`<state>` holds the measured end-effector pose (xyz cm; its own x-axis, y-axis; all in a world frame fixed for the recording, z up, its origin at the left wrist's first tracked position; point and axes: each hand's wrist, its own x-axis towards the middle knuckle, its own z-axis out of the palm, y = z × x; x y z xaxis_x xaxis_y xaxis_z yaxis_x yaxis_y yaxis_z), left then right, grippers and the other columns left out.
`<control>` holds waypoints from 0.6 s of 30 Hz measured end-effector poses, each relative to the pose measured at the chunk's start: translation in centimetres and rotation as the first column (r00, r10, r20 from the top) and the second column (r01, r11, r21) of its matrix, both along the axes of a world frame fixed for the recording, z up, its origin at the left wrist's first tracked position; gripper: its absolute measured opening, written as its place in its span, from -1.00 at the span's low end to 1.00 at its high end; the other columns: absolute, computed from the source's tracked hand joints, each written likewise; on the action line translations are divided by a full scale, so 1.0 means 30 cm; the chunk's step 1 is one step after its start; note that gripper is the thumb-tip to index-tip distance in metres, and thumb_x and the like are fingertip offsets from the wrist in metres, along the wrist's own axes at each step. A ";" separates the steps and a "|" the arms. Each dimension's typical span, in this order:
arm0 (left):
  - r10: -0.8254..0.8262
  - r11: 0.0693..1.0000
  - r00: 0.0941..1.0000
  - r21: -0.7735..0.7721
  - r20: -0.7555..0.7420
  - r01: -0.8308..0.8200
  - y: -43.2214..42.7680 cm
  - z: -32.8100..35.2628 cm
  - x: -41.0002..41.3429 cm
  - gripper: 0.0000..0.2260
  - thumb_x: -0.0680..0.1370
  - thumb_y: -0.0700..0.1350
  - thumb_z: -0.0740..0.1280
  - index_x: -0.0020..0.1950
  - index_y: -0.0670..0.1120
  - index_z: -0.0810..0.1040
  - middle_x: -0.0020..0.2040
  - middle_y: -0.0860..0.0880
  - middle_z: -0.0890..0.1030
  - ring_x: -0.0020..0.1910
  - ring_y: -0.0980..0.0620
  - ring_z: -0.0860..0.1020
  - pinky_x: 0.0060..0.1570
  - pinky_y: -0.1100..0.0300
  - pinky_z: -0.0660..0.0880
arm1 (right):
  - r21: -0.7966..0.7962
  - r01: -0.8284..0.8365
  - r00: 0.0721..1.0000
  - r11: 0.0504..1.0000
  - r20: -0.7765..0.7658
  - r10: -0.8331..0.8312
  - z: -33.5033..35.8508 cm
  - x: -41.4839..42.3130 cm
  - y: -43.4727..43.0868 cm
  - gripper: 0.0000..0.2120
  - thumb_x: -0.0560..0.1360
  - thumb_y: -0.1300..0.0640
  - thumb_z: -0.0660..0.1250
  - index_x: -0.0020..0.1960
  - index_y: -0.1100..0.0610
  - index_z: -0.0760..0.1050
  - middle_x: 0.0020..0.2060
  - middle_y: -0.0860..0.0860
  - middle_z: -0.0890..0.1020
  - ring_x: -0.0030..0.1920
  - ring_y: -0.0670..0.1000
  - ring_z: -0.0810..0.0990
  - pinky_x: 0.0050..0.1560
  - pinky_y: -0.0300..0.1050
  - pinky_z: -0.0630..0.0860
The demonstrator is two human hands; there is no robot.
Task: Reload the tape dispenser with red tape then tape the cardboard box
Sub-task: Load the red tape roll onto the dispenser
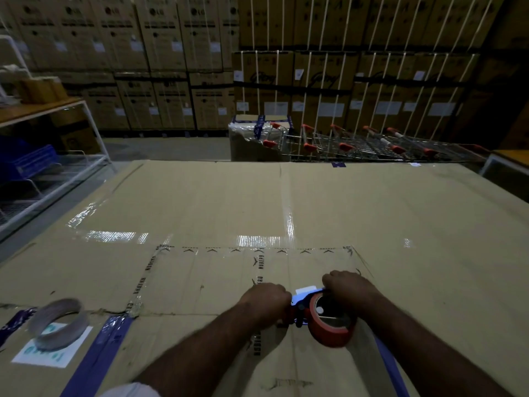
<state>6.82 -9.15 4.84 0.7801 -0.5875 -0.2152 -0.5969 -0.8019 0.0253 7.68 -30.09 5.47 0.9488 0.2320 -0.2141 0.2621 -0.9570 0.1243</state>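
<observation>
Tape dispenser (297, 309), red-bodied, lying on its side on the top of the large cardboard box (372, 213), near edge, right of centre. Red tape (332, 325) roll seated on the dispenser's hub, open core facing up, roll on the right end of the tool. Long axis of the dispenser runs left to right: handle end to the left, roll to the right, cutter end hidden under the hands. Left hand (264, 300) closed in a fist around the handle end; right hand (347, 287) curled over the far rim of the roll, fingers pressing down, what they pinch cannot be told. Both hands touch the tool; the right is nearer the roll, so threading the free end likely falls to it, pulling leftward toward the cutter. Judged stage: roll mounted, threading not confirmed, boxtaping not yet begun. Spent or spare clear tape roll (58, 323) lying tilted on the box, near left, well apart from the hands. Containers: the large box is closed, contents unseen; shopping trolleys (372, 144) beyond its far edge appear to hold nothing.
</observation>
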 end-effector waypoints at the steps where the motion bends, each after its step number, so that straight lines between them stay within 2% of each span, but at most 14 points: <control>1: -0.015 1.000 1.000 0.005 0.002 0.015 0.001 0.003 0.001 -0.70 0.49 -0.02 0.39 0.08 -0.22 0.58 -0.03 -0.24 0.61 -0.11 -0.24 0.60 -0.21 0.06 0.47 | 0.022 0.020 1.000 1.000 -0.006 -0.020 -0.001 -0.002 0.004 -0.73 0.51 0.07 0.34 0.16 0.12 0.42 0.11 0.11 0.57 0.06 0.12 0.57 -0.13 -0.08 0.36; 6: -0.157 0.983 0.987 0.101 0.026 0.153 0.026 0.036 0.027 -0.69 0.54 -0.03 0.31 0.15 -0.23 0.55 0.02 -0.27 0.60 -0.04 -0.27 0.59 -0.22 0.05 0.41 | 0.048 0.046 0.997 0.998 -0.066 -0.043 -0.009 -0.025 0.006 -0.67 0.47 -0.03 0.36 0.18 0.05 0.43 0.09 0.07 0.58 0.07 0.11 0.59 -0.10 -0.09 0.39; 8: -0.240 0.965 0.970 0.116 0.029 0.235 0.060 0.056 0.057 -0.69 0.55 -0.05 0.31 0.24 -0.15 0.50 0.06 -0.23 0.60 -0.01 -0.26 0.60 -0.22 0.07 0.40 | 0.085 0.067 0.995 0.994 -0.078 -0.061 0.003 -0.038 -0.002 -0.73 0.46 -0.04 0.34 0.11 0.04 0.47 0.09 0.08 0.59 0.08 0.13 0.59 -0.10 -0.09 0.39; 10: -0.255 0.964 0.966 0.086 0.031 0.252 0.104 0.074 0.093 -0.61 0.57 0.00 0.30 0.40 0.00 0.42 0.16 -0.18 0.59 0.07 -0.22 0.59 -0.15 0.05 0.45 | 0.177 0.099 0.991 0.979 -0.106 -0.081 0.018 -0.059 -0.009 -0.81 0.46 -0.01 0.32 -0.01 0.02 0.37 0.04 0.10 0.59 0.02 0.13 0.56 -0.14 -0.09 0.36; 13: -0.067 0.998 0.998 0.021 0.020 0.066 0.195 0.117 0.136 -0.51 0.57 0.13 0.27 0.49 0.11 0.31 0.31 -0.10 0.54 0.24 -0.13 0.53 0.06 0.06 0.46 | 0.329 0.139 0.984 0.934 -0.153 -0.092 0.037 -0.113 -0.017 -0.75 0.47 0.06 0.30 -0.03 0.06 0.22 -0.17 0.00 0.45 -0.10 0.10 0.48 -0.21 -0.06 0.32; 15: 0.117 0.993 0.992 -0.002 0.057 -0.117 0.283 0.141 0.165 -0.52 0.53 0.22 0.27 0.42 0.08 0.41 0.28 -0.08 0.58 0.23 -0.10 0.54 0.08 0.07 0.48 | 0.387 0.194 0.975 0.902 -0.175 -0.135 0.047 -0.155 -0.035 -0.78 0.48 0.08 0.28 -0.01 0.06 0.23 -0.25 -0.07 0.42 -0.15 0.08 0.47 -0.28 -0.10 0.34; 17: 0.344 0.926 0.939 -0.167 0.003 -0.339 0.360 0.147 0.168 -0.57 0.54 0.23 0.27 0.25 -0.02 0.56 0.13 -0.10 0.66 0.04 -0.08 0.62 -0.05 0.12 0.52 | 0.430 0.262 0.961 0.864 -0.202 -0.192 0.042 -0.199 -0.059 -0.81 0.48 0.09 0.26 0.00 0.04 0.26 -0.27 -0.08 0.45 -0.18 0.05 0.50 -0.32 -0.20 0.34; 18: 0.437 0.841 0.891 -0.297 -0.121 -0.453 0.376 0.141 0.154 -0.59 0.55 0.20 0.27 0.16 -0.10 0.60 0.02 -0.12 0.69 -0.13 -0.06 0.64 -0.16 0.15 0.55 | 0.457 0.301 0.951 0.837 -0.213 -0.225 0.038 -0.222 -0.067 -0.83 0.48 0.10 0.25 0.01 0.03 0.28 -0.26 -0.06 0.49 -0.18 0.05 0.53 -0.33 -0.22 0.35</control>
